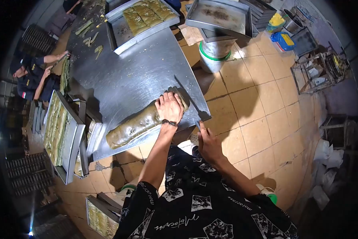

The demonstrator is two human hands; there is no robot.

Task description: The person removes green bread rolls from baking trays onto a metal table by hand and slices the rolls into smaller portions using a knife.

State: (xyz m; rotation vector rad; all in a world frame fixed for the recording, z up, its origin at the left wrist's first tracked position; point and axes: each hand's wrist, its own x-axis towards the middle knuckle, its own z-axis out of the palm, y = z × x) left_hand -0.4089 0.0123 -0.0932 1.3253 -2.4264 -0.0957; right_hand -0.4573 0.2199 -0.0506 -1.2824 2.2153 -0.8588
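A long greenish-brown roll [133, 124], shiny on top, lies near the front edge of the metal table [127, 75]. My left hand [170, 106], with a dark bracelet at the wrist, rests on the roll toward its right end, fingers bent over it. Beyond the table's right corner, my right hand [209, 141] is closed round the handle of a knife [187, 89]. The dark, narrow blade points up and left over the tabletop, just right of the roll's end. Most of the handle is hidden in my fingers.
A tray [121, 38] with flat pastry stands at the table's far end. Tilted trays [73, 139] lean at the left, near a co-worker [37, 77]. Another tray [223, 18] sits above a white bucket [215, 55] at the right. Dough scraps [95, 40] lie on the tabletop.
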